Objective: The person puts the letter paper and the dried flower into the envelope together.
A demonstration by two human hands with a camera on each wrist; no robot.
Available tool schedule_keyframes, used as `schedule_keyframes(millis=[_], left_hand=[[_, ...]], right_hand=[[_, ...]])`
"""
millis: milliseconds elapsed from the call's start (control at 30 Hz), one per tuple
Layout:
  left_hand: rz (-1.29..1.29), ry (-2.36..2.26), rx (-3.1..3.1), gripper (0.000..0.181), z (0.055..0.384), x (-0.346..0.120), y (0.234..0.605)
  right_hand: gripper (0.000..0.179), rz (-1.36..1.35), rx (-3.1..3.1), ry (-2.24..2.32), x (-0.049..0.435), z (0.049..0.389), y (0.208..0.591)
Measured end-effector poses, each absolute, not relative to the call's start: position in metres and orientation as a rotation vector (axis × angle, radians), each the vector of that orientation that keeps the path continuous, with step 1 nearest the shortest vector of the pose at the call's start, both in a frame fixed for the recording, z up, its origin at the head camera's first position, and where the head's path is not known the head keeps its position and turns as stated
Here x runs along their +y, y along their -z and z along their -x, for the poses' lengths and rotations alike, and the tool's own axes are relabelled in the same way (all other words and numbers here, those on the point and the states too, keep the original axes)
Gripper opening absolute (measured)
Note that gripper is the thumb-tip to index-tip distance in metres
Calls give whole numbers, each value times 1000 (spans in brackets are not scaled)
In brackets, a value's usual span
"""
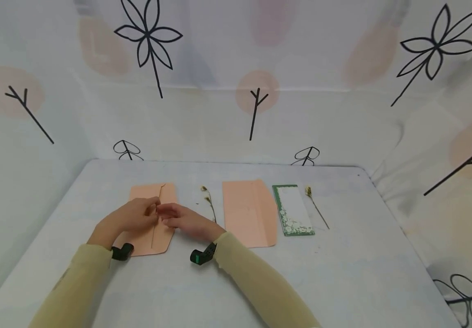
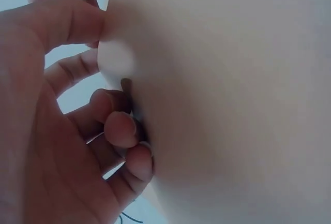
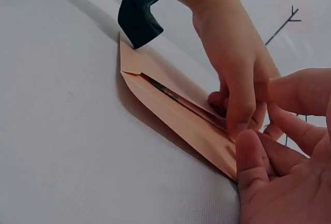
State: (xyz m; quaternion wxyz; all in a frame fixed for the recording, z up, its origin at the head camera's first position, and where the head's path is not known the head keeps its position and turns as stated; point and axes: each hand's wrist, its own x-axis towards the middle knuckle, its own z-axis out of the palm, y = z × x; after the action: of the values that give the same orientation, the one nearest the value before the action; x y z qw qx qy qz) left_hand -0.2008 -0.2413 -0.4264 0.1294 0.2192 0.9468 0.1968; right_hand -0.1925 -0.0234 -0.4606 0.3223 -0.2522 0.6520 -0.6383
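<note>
In the head view, a peach envelope (image 1: pixel 166 193) lies at the left of the table, its flap seam running lengthwise. My left hand (image 1: pixel 139 214) is over its middle, thumb and fingers curled at the opening's edge. Through the slit in the right wrist view shows a dark green patterned edge (image 3: pixel 168 90) inside the envelope. From the right, my right hand (image 1: pixel 188 221) reaches in with loosely bent fingers, its fingertips meeting those of the left hand. The envelope surface (image 2: pixel 222 94) fills most of the left wrist view, and the left fingertips (image 2: pixel 121 130) bend in at its edge.
To the right lies a second peach envelope (image 1: pixel 241 214), then a white card with a green floral border (image 1: pixel 295 212). One dried flower (image 1: pixel 208 199) is between the envelopes; another (image 1: pixel 317 207) lies right of the card. A patterned cloth backdrop (image 1: pixel 219 123) rises behind the table.
</note>
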Motion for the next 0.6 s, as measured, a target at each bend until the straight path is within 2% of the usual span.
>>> schedule_keyframes(millis=[600], left_hand=[[-617,-527,2699,6,212,-238,429]], right_hand=[[43,620,1656,1728,-17,195,462]])
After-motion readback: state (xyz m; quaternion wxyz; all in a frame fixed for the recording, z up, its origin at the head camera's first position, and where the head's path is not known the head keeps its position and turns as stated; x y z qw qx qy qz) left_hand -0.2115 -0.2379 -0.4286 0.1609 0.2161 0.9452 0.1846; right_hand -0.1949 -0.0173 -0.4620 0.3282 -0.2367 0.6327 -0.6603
